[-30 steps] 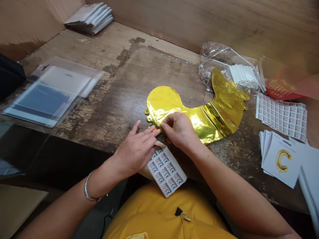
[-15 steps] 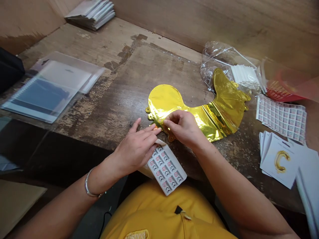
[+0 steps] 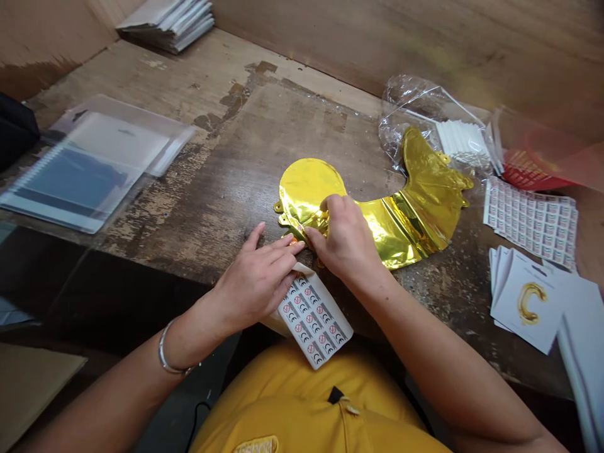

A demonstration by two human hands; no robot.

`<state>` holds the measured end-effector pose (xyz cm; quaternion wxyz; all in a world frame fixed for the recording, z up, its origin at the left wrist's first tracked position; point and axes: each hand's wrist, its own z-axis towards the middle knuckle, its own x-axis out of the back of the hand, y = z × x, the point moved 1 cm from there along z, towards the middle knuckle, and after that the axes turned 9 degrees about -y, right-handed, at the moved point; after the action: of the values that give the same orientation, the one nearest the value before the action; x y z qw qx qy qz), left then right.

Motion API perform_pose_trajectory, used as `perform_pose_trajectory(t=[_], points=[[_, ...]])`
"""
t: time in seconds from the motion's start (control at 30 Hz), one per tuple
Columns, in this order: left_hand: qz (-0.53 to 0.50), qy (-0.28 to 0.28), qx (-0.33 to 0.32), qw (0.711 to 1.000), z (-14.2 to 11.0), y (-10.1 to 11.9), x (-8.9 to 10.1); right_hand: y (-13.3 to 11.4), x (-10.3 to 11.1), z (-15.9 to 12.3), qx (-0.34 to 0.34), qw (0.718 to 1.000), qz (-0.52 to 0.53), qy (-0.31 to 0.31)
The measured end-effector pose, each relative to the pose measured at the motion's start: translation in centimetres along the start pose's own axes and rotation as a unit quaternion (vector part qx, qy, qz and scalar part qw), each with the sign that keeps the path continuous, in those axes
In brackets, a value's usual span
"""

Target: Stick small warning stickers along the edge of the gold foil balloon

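A flat gold foil balloon point(image 3: 396, 217), curved like a hook, lies on the table in front of me. My left hand point(image 3: 257, 277) rests its outstretched fingers on the balloon's near left edge, beside an orange spot. Under that hand, its thumb side holds a sheet of CE-marked stickers point(image 3: 314, 321), which hangs over the table edge. My right hand point(image 3: 349, 239) is on the balloon, fingers curled and thumb pressed down beside a small sticker point(image 3: 300, 228) on the foil. Whether anything is between those curled fingers is hidden.
Clear plastic sleeves point(image 3: 94, 163) lie at left, and a paper stack point(image 3: 167, 24) stands at the back. On the right are a clear bag point(image 3: 413, 104), a red basket point(image 3: 531, 167), label sheets point(image 3: 531, 220) and white cards point(image 3: 528, 305) picturing a gold C.
My right hand has rolled over the balloon: its fingers have lifted and curled, and the thumb now points at the small sticker. The left hand and the sticker sheet stay almost still.
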<state>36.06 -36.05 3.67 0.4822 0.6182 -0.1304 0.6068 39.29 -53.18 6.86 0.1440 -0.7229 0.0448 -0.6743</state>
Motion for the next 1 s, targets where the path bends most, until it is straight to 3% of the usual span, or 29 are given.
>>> perform_pose_trajectory(t=[0.07, 0.13, 0.27, 0.37, 0.47, 0.57, 0.67, 0.83, 1.0], points=[[-0.004, 0.0, 0.0, 1.0, 0.1, 0.0, 0.0, 0.2, -0.6, -0.5, 0.078, 0.997, -0.012, 0.024], [-0.003, 0.0, 0.0, 1.0, 0.1, 0.0, 0.0, 0.6, -1.3, -0.8, 0.143, 0.989, -0.019, 0.008], [-0.008, 0.002, -0.001, 1.0, 0.0, -0.2, -0.2, 1.4, -1.3, -1.1, 0.102, 0.992, -0.072, 0.015], [-0.048, -0.003, 0.0, 0.999, -0.2, -0.3, 0.1, 1.1, -0.5, -2.0, 0.135, 0.989, -0.055, 0.032], [-0.119, 0.006, 0.037, 0.992, -0.3, -0.4, 1.1, 0.5, -0.4, -2.9, 0.149, 0.988, -0.033, 0.009], [-0.171, 0.003, 0.081, 0.982, -0.6, -0.5, 2.1, 0.0, -0.9, -3.2, 0.137, 0.988, -0.077, -0.007], [-0.183, -0.004, 0.086, 0.979, -0.9, -0.4, 2.5, -0.3, -0.9, -2.7, 0.143, 0.982, -0.116, -0.03], [-0.115, 0.023, 0.09, 0.989, -1.1, -0.1, 2.4, 1.1, 0.2, -1.0, 0.03, 0.998, 0.043, -0.016], [-0.032, 0.015, 0.054, 0.998, -0.3, 0.3, 2.8, 3.2, 0.5, 0.8, 0.003, 0.975, 0.212, -0.071]])
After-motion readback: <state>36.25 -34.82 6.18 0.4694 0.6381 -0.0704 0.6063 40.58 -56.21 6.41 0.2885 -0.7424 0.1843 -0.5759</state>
